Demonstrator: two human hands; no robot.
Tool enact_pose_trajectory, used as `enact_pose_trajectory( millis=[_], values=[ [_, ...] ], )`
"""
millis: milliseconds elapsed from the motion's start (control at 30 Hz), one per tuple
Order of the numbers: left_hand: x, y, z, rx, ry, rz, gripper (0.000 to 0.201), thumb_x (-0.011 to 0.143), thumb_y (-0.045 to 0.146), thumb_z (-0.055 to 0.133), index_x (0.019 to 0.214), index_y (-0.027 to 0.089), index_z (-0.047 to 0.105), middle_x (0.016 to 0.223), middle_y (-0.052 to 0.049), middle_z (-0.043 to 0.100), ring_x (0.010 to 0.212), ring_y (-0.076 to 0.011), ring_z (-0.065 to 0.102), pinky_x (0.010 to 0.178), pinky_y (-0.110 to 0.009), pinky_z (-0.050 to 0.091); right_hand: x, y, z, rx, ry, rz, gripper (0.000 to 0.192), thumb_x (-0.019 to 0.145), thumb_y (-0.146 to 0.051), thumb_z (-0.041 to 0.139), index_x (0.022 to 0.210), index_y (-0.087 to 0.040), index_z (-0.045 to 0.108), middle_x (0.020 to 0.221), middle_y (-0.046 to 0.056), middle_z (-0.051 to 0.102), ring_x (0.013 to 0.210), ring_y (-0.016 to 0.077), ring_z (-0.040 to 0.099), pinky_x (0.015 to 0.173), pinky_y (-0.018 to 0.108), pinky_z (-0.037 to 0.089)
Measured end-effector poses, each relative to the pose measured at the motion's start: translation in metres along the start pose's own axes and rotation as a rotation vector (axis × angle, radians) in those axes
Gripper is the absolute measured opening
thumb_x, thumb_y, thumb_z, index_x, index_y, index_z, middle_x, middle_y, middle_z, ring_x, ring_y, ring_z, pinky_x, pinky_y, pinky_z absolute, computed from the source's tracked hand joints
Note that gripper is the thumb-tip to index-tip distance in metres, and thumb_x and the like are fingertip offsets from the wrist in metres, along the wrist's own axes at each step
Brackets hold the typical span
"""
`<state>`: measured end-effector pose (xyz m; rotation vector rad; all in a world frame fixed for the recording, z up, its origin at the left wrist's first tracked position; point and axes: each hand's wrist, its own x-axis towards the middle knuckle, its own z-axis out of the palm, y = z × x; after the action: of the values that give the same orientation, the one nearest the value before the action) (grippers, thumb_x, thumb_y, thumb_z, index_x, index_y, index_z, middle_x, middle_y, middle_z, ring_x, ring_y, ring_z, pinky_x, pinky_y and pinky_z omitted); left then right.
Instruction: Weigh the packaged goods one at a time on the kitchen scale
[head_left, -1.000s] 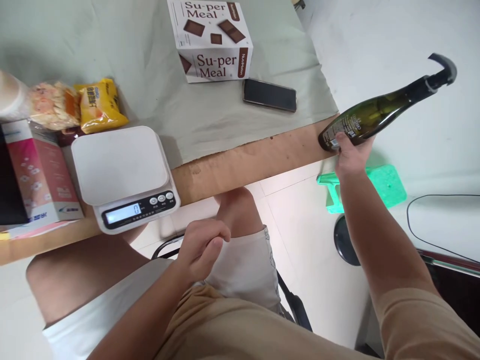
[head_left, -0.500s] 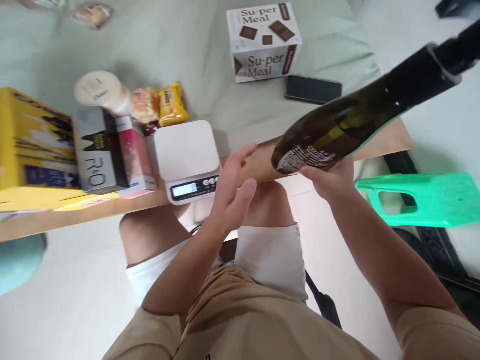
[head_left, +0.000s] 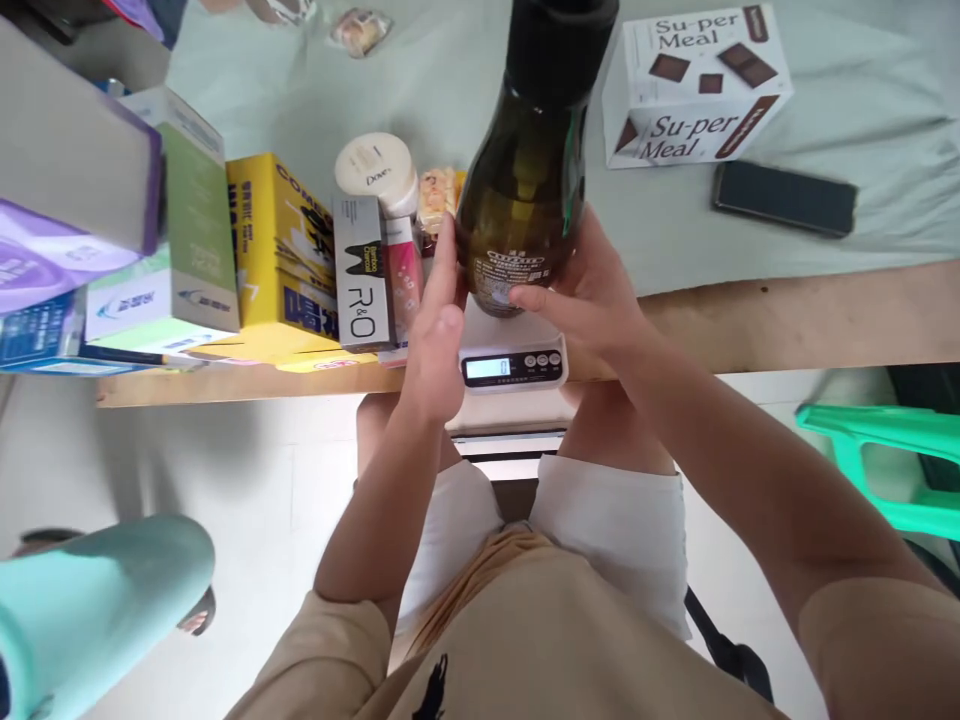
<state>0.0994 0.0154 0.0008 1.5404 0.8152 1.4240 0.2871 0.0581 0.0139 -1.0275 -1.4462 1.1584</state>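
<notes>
A dark green bottle [head_left: 521, 200] is held roughly upright over a white kitchen scale [head_left: 517, 366] at the front edge of a table. The bottle is gripped low on its right side by the right hand [head_left: 592, 285], with the thumb laid across the printed label and the other fingers hidden behind the glass. The left hand [head_left: 435, 350] is held open along the bottle's left side, its fingers extended — whether the glass is touched by them cannot be told. Most of the scale's pan is covered from view by the bottle, so contact between base and pan cannot be made out; a 0 is shown on the display [head_left: 489, 368].

To the left of the scale, a row of packages is seen: a pink box [head_left: 405, 280], a grey box [head_left: 364, 275], a yellow box [head_left: 281, 250] and a green-and-white carton [head_left: 201, 215]. Behind the grey box a white jar [head_left: 379, 172] is placed, with a snack packet [head_left: 437, 195] just beside it. To the right, a white box [head_left: 697, 90] printed with chocolate squares is set on the pale cloth [head_left: 675, 235] — a phone [head_left: 784, 198] is laid flat near its front corner. Below the table's right side, a green stool [head_left: 892, 425] is partly seen.
</notes>
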Motion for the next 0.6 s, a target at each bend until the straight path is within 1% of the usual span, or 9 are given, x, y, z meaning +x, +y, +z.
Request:
enact_pose_trajectory(
  millis=[100, 167, 233, 333, 400, 467, 533, 567, 600],
  values=[
    [-0.001, -0.008, -0.009, 0.018, -0.006, -0.026, 0.076, 0.104, 0.080, 0.038, 0.170, 0.043, 0.040, 0.182, 0.007, 0.032, 0.175, -0.0303, 0.023, 0.148, -0.052, 0.023, 0.005, 0.001, 0.009, 0.080, -0.063, 0.025, 0.089, 0.066, -0.054, 0.095, 0.142, -0.033, 0.054, 0.151, 0.005, 0.065, 0.149, 0.0249, 0.059, 0.125, 0.044, 0.057],
    [-0.001, -0.011, -0.010, 0.009, -0.003, -0.032, 0.076, 0.104, 0.079, 0.038, 0.170, 0.042, 0.039, 0.182, 0.007, 0.033, 0.175, -0.0304, 0.021, 0.148, -0.053, 0.021, 0.005, 0.001, 0.011, 0.093, -0.065, 0.031, 0.090, 0.066, -0.055, 0.095, 0.143, -0.033, 0.053, 0.152, 0.005, 0.064, 0.149, 0.0247, 0.060, 0.126, 0.044, 0.056],
    [-0.002, -0.011, -0.008, -0.018, 0.002, -0.028, 0.072, 0.104, 0.079, 0.041, 0.168, 0.046, 0.041, 0.179, 0.009, 0.038, 0.175, -0.0301, 0.021, 0.147, -0.054, 0.025, 0.005, 0.001, 0.012, 0.099, -0.070, 0.022, 0.091, 0.064, -0.057, 0.095, 0.141, -0.034, 0.053, 0.152, 0.004, 0.064, 0.147, 0.0247, 0.061, 0.127, 0.045, 0.056],
    [-0.002, -0.010, -0.003, -0.047, 0.021, -0.018, 0.065, 0.103, 0.077, 0.046, 0.163, 0.052, 0.047, 0.175, 0.011, 0.044, 0.174, -0.0289, 0.024, 0.146, -0.052, 0.031, 0.006, 0.002, 0.010, 0.071, -0.064, 0.037, 0.092, 0.062, -0.062, 0.096, 0.139, -0.035, 0.055, 0.150, 0.004, 0.065, 0.147, 0.0251, 0.061, 0.126, 0.044, 0.056],
    [-0.002, -0.010, 0.000, -0.064, 0.034, -0.009, 0.064, 0.103, 0.075, 0.046, 0.162, 0.051, 0.049, 0.176, 0.010, 0.043, 0.174, -0.0299, 0.025, 0.146, -0.053, 0.029, 0.007, 0.003, 0.008, 0.049, -0.067, 0.056, 0.094, 0.060, -0.066, 0.096, 0.139, -0.035, 0.056, 0.149, 0.004, 0.066, 0.147, 0.0259, 0.062, 0.126, 0.045, 0.057],
    [-0.002, -0.012, 0.002, -0.071, 0.042, -0.015, 0.066, 0.103, 0.076, 0.045, 0.163, 0.049, 0.047, 0.177, 0.009, 0.042, 0.173, -0.0313, 0.028, 0.144, -0.054, 0.033, 0.009, 0.004, 0.007, 0.036, -0.083, 0.054, 0.096, 0.059, -0.071, 0.095, 0.138, -0.034, 0.056, 0.149, 0.004, 0.067, 0.147, 0.0268, 0.062, 0.127, 0.048, 0.056],
    [-0.003, -0.015, 0.003, -0.060, 0.051, -0.030, 0.067, 0.103, 0.077, 0.045, 0.164, 0.049, 0.046, 0.176, 0.007, 0.044, 0.171, -0.0311, 0.034, 0.140, -0.052, 0.041, 0.009, 0.005, 0.006, 0.026, -0.115, 0.031, 0.096, 0.060, -0.073, 0.094, 0.138, -0.034, 0.055, 0.150, 0.004, 0.067, 0.146, 0.0269, 0.063, 0.128, 0.049, 0.055],
    [-0.004, -0.016, 0.003, -0.047, 0.057, -0.036, 0.066, 0.103, 0.076, 0.044, 0.163, 0.048, 0.046, 0.175, 0.007, 0.045, 0.170, -0.0302, 0.036, 0.139, -0.050, 0.042, 0.007, 0.005, 0.005, 0.024, -0.136, 0.010, 0.094, 0.061, -0.073, 0.093, 0.138, -0.035, 0.054, 0.151, 0.003, 0.066, 0.146, 0.0265, 0.063, 0.129, 0.049, 0.054],
    [-0.006, -0.016, 0.002, -0.035, 0.062, -0.034, 0.065, 0.104, 0.075, 0.043, 0.163, 0.047, 0.046, 0.175, 0.007, 0.046, 0.170, -0.0291, 0.035, 0.141, -0.049, 0.040, 0.004, 0.006, 0.003, 0.022, -0.148, -0.017, 0.092, 0.062, -0.073, 0.092, 0.138, -0.035, 0.054, 0.152, 0.003, 0.065, 0.146, 0.0262, 0.062, 0.128, 0.048, 0.054]
  ],
)
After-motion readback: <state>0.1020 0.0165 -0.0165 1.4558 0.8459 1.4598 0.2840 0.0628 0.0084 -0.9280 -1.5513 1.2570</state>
